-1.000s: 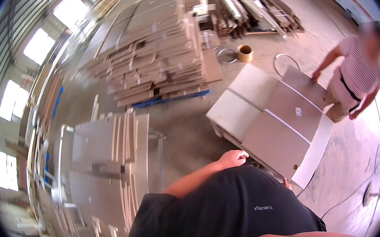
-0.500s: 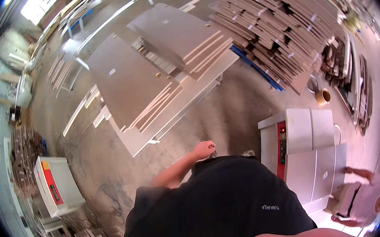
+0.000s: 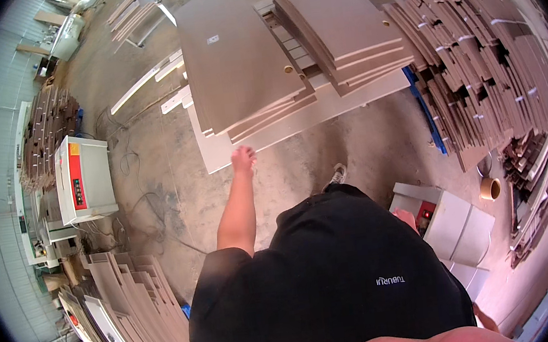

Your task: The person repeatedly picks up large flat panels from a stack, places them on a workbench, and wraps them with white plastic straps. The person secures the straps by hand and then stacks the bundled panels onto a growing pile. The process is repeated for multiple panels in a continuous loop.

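My left arm reaches forward, and my left hand [image 3: 243,159] is near the front edge of a low table topped with a pale board [image 3: 219,158]. Slightly blurred, the hand seems loosely open, with nothing visible in it. Just beyond lies a left stack of flat grey-brown panels [image 3: 236,61], its lower panels fanned out at the front. A second stack of similar panels [image 3: 331,15] lies to its right, across a narrow gap. Little of my right hand [image 3: 404,219] shows past the right side of my black shirt; its fingers are hidden.
More panels are piled on a blue pallet [image 3: 430,114] at the right. A white machine with a red panel [image 3: 91,177] stands at the left, and a similar machine [image 3: 456,222] at the right. Boards [image 3: 142,312] lean at the lower left. A tape roll [image 3: 489,188] is on the floor.
I have moved closer to the table and turned to the right. My left arm has stretched forward from beside my body. The person at the right is mostly out of view.
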Tool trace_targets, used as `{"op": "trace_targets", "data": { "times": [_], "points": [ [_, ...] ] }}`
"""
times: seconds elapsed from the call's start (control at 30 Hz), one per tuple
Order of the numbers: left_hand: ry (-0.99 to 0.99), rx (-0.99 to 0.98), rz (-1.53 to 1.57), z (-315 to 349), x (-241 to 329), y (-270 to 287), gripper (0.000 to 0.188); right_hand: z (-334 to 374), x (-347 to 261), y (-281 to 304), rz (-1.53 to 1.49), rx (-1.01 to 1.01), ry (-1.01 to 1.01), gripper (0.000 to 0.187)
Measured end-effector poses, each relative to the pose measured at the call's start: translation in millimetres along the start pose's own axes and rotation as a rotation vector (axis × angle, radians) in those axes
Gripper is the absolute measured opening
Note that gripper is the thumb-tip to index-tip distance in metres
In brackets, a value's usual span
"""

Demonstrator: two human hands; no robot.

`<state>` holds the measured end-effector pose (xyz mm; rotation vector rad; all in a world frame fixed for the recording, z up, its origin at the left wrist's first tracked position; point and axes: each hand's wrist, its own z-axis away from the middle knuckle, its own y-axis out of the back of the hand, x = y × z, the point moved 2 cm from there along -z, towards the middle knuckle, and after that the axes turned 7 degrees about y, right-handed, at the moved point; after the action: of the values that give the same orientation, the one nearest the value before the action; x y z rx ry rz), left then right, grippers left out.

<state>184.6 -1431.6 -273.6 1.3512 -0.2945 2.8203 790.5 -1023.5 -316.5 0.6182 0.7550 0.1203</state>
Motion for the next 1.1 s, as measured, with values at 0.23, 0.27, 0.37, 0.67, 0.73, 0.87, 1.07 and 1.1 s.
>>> {"op": "trace_targets", "data": {
  "times": [0.23,0.27,0.37,0.67,0.73,0.87,1.07,1.1],
  "points": [
    [0.036,0.493,-0.157,-92,94,34,0.044,-71,-117,58,-0.439,0.083,-0.23,0.039],
    [0.062,0.447,-0.172,-98,95,34,0.052,-72,-126,65,-0.459,0.079,-0.223,0.037],
    [0.065,0.558,-0.354,-114,101,37,0.058,-70,-159,77,-0.395,0.084,-0.192,0.03],
    [0.19,0.035,-0.126,-94,80,46,0.04,-52,-270,11,-0.301,0.145,0.057,0.033],
    [0.261,-0.085,-0.225,-61,65,40,0.044,-52,-342,-23,-0.152,0.242,0.079,0.04],
    [0.285,-0.199,-0.557,4,19,51,0.05,-70,-480,-93,0.438,0.207,0.589,0.068],
    [0.258,-0.452,-0.777,152,65,58,0.042,-46,-539,-176,0.775,0.313,0.908,0.081],
    [0.204,-0.52,-0.829,180,98,54,0.041,-30,-545,-168,0.656,0.311,0.948,0.081]
  ]
}}
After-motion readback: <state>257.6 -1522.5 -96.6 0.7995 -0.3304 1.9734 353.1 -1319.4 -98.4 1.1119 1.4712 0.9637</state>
